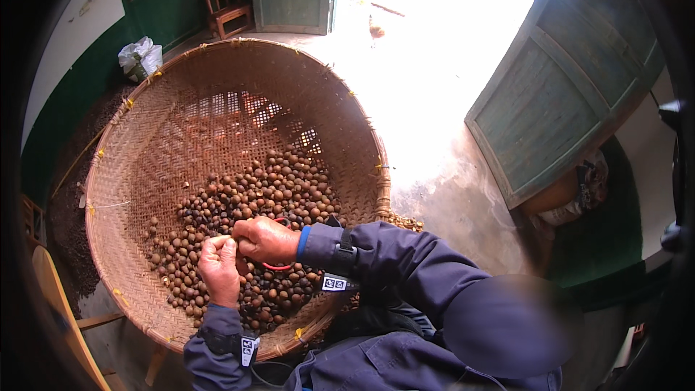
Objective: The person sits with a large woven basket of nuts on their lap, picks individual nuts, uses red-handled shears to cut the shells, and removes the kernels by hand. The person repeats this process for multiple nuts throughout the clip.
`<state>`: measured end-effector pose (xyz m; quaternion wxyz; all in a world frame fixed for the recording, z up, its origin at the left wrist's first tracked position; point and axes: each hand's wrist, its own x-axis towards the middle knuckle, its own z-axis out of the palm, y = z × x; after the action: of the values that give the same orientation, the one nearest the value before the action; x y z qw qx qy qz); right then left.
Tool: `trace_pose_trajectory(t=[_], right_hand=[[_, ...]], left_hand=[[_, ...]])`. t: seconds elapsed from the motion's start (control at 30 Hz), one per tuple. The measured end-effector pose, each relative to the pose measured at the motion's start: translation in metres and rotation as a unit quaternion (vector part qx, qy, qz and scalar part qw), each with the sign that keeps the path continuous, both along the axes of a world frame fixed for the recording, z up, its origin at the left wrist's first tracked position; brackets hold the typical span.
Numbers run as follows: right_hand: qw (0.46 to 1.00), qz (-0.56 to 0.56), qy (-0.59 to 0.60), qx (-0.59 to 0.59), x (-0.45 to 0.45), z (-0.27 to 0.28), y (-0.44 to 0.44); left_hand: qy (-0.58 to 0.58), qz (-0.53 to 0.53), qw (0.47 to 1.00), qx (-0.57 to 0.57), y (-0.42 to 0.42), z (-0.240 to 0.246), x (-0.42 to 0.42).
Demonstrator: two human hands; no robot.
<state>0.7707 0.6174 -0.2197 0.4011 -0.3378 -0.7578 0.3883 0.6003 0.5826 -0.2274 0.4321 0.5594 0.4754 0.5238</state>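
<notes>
A large round woven bamboo basket holds a heap of round brown nuts or fruits. Over the heap, my left hand and my right hand meet at their fingertips. The fingers of both are closed together; whatever may be pinched between them is too small or hidden to tell. Red loops, which look like scissor handles, show beneath my right hand, partly covered by it. Whether that hand holds them cannot be told.
Open green wooden doors flank a bright doorway. A small wooden chair and a white plastic bag stand beyond the basket. Dark loose material lies along the left wall. A wooden board is at the lower left.
</notes>
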Motion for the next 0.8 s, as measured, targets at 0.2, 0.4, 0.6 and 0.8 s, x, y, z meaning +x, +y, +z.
trace_pose_trajectory(t=[0.2,0.4,0.6,0.8], right_hand=[[0.995,-0.004,-0.005,-0.096,-0.003,-0.011,0.006],[0.970,0.040,-0.235,0.049,0.003,-0.016,0.027],[0.823,0.079,0.210,-0.522,0.005,-0.002,0.015],[0.831,0.087,0.207,-0.508,0.003,0.010,0.013]], left_hand=[[-0.071,-0.038,0.986,-0.149,0.007,0.008,-0.003],[-0.207,-0.084,0.955,-0.196,0.003,0.028,-0.006],[-0.221,-0.094,0.942,-0.234,0.007,0.026,-0.023],[-0.207,-0.104,0.943,-0.239,0.011,0.031,-0.022]])
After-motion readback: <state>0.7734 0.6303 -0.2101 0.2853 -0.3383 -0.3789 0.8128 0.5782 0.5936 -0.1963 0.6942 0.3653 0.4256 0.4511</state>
